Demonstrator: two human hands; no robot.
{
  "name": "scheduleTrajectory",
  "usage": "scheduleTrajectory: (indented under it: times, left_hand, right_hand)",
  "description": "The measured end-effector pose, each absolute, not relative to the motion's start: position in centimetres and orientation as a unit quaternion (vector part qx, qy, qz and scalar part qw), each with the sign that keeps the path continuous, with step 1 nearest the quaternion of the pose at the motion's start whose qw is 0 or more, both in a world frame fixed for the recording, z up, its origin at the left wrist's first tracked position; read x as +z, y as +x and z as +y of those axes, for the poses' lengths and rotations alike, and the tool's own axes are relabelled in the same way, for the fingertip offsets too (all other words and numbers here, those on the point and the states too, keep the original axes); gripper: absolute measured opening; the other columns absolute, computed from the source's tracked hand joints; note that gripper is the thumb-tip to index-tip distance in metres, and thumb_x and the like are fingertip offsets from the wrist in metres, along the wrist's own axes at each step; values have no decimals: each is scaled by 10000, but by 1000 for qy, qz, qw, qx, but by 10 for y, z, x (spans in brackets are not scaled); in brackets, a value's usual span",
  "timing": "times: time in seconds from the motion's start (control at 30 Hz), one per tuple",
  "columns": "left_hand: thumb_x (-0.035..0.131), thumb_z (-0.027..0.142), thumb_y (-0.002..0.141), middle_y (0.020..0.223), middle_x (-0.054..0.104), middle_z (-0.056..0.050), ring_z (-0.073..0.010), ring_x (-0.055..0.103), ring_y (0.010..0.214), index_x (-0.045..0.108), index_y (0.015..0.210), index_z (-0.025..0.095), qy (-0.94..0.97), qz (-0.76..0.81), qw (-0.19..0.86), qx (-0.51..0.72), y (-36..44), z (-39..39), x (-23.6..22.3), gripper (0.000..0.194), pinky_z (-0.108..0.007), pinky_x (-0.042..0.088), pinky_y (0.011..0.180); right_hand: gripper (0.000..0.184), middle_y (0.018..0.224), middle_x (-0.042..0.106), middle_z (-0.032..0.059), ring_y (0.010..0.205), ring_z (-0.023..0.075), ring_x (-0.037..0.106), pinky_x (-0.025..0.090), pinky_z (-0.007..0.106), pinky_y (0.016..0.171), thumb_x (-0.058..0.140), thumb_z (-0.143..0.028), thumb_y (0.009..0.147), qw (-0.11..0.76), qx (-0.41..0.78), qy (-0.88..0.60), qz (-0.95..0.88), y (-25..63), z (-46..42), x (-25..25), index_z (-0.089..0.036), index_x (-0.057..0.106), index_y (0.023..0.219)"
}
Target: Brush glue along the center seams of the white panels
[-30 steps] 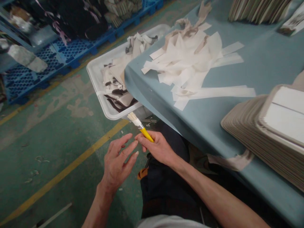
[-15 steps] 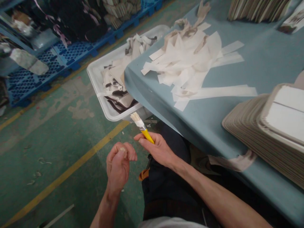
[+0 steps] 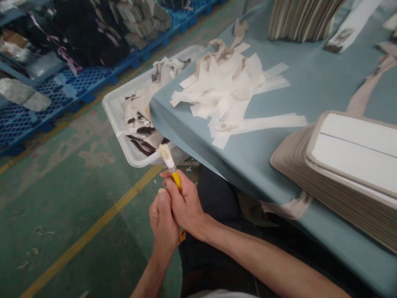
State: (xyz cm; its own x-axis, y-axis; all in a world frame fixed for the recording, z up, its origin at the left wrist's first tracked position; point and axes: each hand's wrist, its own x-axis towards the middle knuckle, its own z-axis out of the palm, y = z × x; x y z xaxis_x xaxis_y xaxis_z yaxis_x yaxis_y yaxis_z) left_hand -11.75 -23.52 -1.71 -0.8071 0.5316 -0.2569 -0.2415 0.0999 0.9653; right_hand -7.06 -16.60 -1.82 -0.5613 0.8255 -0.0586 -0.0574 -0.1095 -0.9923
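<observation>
My right hand (image 3: 186, 205) is wrapped round the yellow handle of a small brush (image 3: 170, 162) whose pale bristles point up and left, over the floor just off the table's corner. My left hand (image 3: 163, 223) is curled into a loose fist and pressed against the right hand's fingers; what it holds, if anything, is hidden. Both hands hover above my dark-trousered lap, below the white bin (image 3: 122, 132).
A blue-covered table (image 3: 310, 82) carries a heap of white paper strips (image 3: 226, 89) and a stack of flat grey-edged pieces (image 3: 341, 165). The white bin holds scraps. Blue pallets (image 3: 77, 78) with dark goods stand on the green floor, which has a yellow line (image 3: 93, 231).
My left hand went from spread fingers to a fist and moved right against my right hand. The brush turned more upright. The view shifted a little.
</observation>
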Motion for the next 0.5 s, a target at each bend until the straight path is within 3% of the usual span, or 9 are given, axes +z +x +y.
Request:
scheduleTrajectory:
  times: [0.1, 0.3, 0.43, 0.5]
  left_hand:
    - [773, 652, 908, 623, 620, -3, -141, 513, 573, 653, 708, 183, 137, 714, 253, 639, -112, -243, -33, 524, -251, 385, 475]
    - [734, 670, 965, 555, 443, 81, -79, 389, 472, 562, 686, 180, 196, 727, 254, 606, -121, -262, -47, 589, -223, 356, 471]
    - [753, 598, 969, 776, 642, 8, -126, 593, 669, 644, 841, 164, 172, 724, 244, 622, -142, -253, -37, 466, -267, 522, 624]
    - [736, 655, 944, 750, 625, 7, -133, 585, 656, 611, 800, 178, 160, 712, 240, 640, -157, -247, -27, 514, -275, 516, 614]
  right_hand:
    - [237, 860, 719, -26, 750, 161, 646, 485, 295, 753, 533, -359, 1073, 324, 681, -331, -567, -89, -157, -4, -249, 736, 1126]
    - [242, 693, 678, -31, 613, 164, 602, 482, 297, 666, 516, -359, 1098, 277, 740, -239, -564, -101, -144, -2, -233, 715, 1043]
    - [236, 854, 753, 22, 794, 200, 703, 546, 328, 808, 543, -357, 1073, 287, 695, -131, -646, -88, -152, -21, -235, 710, 959]
    - [207, 955, 766, 56, 941, 230, 730, 558, 364, 938, 549, -333, 1044, 307, 677, -109, -660, -76, -161, -30, -228, 721, 1001]
